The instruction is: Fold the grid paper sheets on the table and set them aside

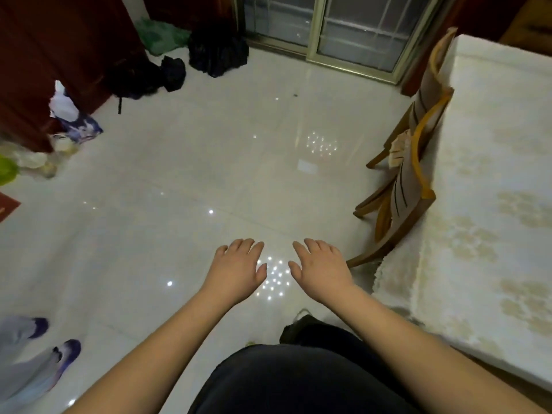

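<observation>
Both hands are held out palm-down over the glossy tiled floor (185,162), side by side with a small gap between them. The left hand (237,268) and the right hand (321,268) both have relaxed, loosely spread fingers and hold nothing. The table (490,204) — under a pale patterned cloth — runs along the right edge, with two wooden chairs (409,186) pushed against its near side. No grid paper shows on the visible tabletop. Open floor stretches ahead to the sliding glass door (325,28); dark bags (218,50) sit far left of it, slippers (59,357) lower left.
</observation>
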Available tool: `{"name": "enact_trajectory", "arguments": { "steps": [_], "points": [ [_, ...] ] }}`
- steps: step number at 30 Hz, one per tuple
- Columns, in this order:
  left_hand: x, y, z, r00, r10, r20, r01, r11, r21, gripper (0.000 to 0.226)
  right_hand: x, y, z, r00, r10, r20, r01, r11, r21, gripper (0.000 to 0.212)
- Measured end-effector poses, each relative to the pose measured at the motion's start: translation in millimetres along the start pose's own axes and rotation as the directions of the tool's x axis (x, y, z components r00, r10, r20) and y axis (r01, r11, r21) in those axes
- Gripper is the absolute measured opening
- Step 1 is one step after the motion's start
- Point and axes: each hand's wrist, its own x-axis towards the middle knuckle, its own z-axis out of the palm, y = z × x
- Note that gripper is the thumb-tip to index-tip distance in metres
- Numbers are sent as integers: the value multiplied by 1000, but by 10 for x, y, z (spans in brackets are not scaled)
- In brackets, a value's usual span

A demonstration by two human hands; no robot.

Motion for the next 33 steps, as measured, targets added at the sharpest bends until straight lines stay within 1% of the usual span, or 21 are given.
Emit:
{"name": "enact_trajectory", "arguments": {
  "steps": [2,5,8,12,14,15,17,19,24,26,29,31,33],
  "points": [
    [301,-8,-102,999,31,28,-31,999,17,76,195,115,-84,1000,31,-6,-31,999,24,57],
    [794,-2,-193,997,70,18,-71,997,42,78,520,331,-169,997,64,-36,-62,997,50,56],
    [1288,25,-277,993,107,58,-113,989,96,64,910,573,-283,995,86,-48,-83,994,64,56],
    [1893,114,-591,999,9,41,-15,990,140,59,1367,875,-565,993,103,-53,-96,989,112,55],
    [2218,154,-746,1000,9,7,-10,986,169,58,1582,1038,-717,987,99,-127,-84,990,117,56],
    [2374,185,-826,1000,23,-17,-19,985,173,56,1683,1140,-779,985,108,-132,-91,988,126,58],
    [2664,277,-988,997,61,-49,-52,984,173,50,1859,1364,-893,983,124,-136,-106,985,137,57],
    [2903,377,-1097,993,104,-51,-94,981,169,45,1990,1514,-991,982,140,-128,-119,979,163,52],
    [3428,492,-1222,982,187,-19,-182,971,156,59,2333,1819,-1198,962,197,-186,-163,970,182,55],
    [3656,483,-1251,976,216,-29,-209,965,156,56,2488,1915,-1267,958,221,-183,-184,962,200,54],
    [4054,434,-1305,964,252,-80,-241,963,119,51,2763,2081,-1341,943,271,-195,-234,953,195,53],
    [4351,398,-1355,962,251,-109,-242,966,88,52,2964,2172,-1454,928,313,-204,-274,941,201,53],
    [4655,358,-1411,959,262,-108,-255,964,73,53,3205,2276,-1565,924,322,-207,-289,941,176,53]
  ]
}}
